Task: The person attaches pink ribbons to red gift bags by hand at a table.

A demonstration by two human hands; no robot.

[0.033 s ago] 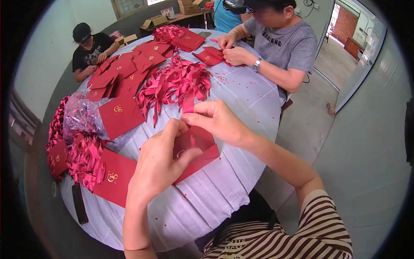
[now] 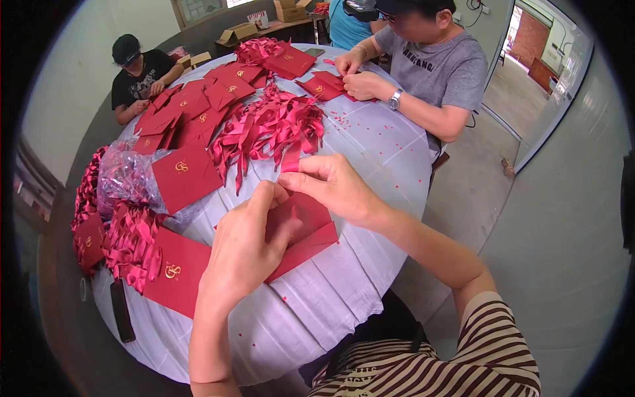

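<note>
A dark red paper envelope [image 2: 307, 245] lies in front of me, partly under my left hand. My right hand [image 2: 334, 185] pinches a red ribbon [image 2: 291, 159] between thumb and fingers at the envelope's far edge. Close against it, my left hand [image 2: 245, 241] has its index finger bent to the same spot. The left thumb stands away over the envelope, smeared by motion. What the left fingertips grip is mostly hidden; they seem to meet the ribbon's lower part. Another red envelope with a gold emblem [image 2: 177, 271] lies left of my left wrist.
Beyond my hands is a heap of red ribbons [image 2: 278, 126], with stacked red envelopes [image 2: 198, 106] to its left. Clear plastic wrap [image 2: 129, 175], more ribbons [image 2: 132, 248] and a black phone-like object [image 2: 122, 311] lie at left. Across the white-covered table [image 2: 357, 278], co-workers handle red pieces.
My left thumb has swung up from the envelope's middle. Both hands otherwise stay at the ribbon, and the envelope has hardly moved.
</note>
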